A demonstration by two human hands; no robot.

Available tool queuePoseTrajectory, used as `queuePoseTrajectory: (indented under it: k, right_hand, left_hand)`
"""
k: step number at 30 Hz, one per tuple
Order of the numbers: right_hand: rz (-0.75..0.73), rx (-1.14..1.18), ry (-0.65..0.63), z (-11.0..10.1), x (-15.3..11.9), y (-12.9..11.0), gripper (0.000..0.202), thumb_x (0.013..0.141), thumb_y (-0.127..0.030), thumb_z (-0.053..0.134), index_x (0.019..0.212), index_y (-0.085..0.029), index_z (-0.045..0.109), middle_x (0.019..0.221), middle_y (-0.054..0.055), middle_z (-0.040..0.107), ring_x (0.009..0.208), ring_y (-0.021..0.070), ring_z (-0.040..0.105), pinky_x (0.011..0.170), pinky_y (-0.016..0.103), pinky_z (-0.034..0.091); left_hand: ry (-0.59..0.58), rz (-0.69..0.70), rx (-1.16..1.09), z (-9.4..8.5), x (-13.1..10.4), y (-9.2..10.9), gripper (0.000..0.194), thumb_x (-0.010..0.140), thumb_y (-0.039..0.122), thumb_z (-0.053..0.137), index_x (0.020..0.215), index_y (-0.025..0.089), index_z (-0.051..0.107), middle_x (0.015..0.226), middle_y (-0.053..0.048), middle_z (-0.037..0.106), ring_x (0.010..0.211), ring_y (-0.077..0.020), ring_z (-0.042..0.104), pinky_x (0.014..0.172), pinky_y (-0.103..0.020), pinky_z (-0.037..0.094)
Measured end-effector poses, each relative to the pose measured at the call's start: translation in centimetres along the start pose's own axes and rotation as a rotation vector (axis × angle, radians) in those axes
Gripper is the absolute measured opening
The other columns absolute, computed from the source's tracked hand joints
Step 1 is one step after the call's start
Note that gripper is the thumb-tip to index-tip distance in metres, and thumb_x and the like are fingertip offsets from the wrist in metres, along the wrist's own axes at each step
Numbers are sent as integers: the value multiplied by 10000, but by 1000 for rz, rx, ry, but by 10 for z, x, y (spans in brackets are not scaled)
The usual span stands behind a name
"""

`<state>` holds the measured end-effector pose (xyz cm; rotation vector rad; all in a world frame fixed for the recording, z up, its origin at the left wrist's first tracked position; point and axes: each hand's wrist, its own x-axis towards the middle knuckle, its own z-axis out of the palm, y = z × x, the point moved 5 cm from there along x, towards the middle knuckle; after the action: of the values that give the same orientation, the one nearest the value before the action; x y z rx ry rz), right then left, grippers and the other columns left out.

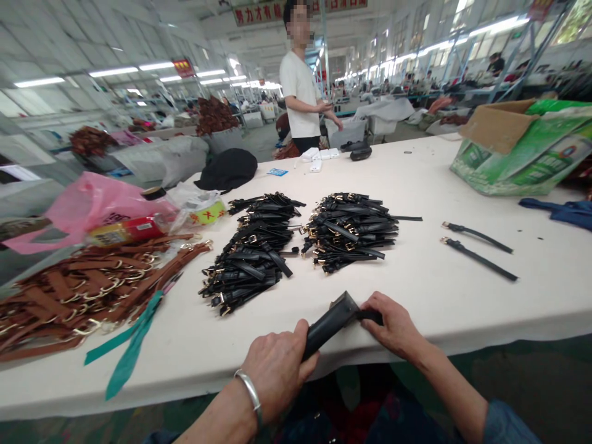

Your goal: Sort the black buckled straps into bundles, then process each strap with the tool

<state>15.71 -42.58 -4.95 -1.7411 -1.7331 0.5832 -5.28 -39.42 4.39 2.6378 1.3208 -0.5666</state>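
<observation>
My left hand (283,364), with a silver bangle at the wrist, is wrapped round a wide, thick black leather piece (329,324) that points up and to the right over the table's front edge. At its far end my right hand (391,324) is closed, with fingertips and thumb pinching a short dark strap (370,317). Whether this strap joins the wide piece I cannot tell. Beyond my hands lie two heaps of black buckled straps, a left heap (254,246) and a right heap (351,231). Two single black straps (481,259) with gold buckles lie farther right.
Brown straps with metal rings (69,290) and green-handled scissors (139,342) lie at left, near a pink bag (102,200). A black cap (229,169) and white chargers (319,157) sit at the back. A green carton (513,160) stands at right. A person (300,92) stands behind the table.
</observation>
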Motion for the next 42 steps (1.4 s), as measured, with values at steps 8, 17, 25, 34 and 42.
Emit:
queuePoseTrajectory:
  k: [8,17,25,34,42]
  right_hand:
    - [-59,38,57,-1,-2,-12,194,704,-88,550,830,-225,605,827,2,556,775,153,537,696,268,412]
    - [-404,-240,77,6,-16,-31,305,780,-49,478,1019,-199,592,1001,80,589,891,207,506,761,349,402]
    - [-320,-5,102,5,-16,-28,144,832,-151,515,923,-222,600,909,51,606,852,189,524,757,347,424]
    - [-115,83,146,7,-14,-11,116,750,-190,590,852,-209,539,815,22,569,778,179,526,698,310,429]
    - [-78,129,105,7,-12,-8,190,723,-179,581,899,-215,520,854,24,576,788,176,533,721,314,432]
  left_hand:
    - [9,-71,-50,-3,-13,-42,293,866,459,356,980,219,480,791,-69,674,755,-285,646,625,-354,441]
    - [-29,-85,-95,-7,-27,-52,329,850,501,371,1021,250,497,798,-55,658,759,-278,628,653,-354,420]
    - [-98,-14,-63,1,-24,-44,302,849,466,383,1017,259,526,806,-55,665,758,-265,631,667,-360,444]
    - [-115,69,45,-24,1,-6,325,836,427,382,1005,189,523,799,-96,669,761,-288,637,660,-383,470]
    - [-164,76,66,-28,-16,-19,301,845,422,380,980,203,534,815,-102,670,751,-290,637,663,-394,474]
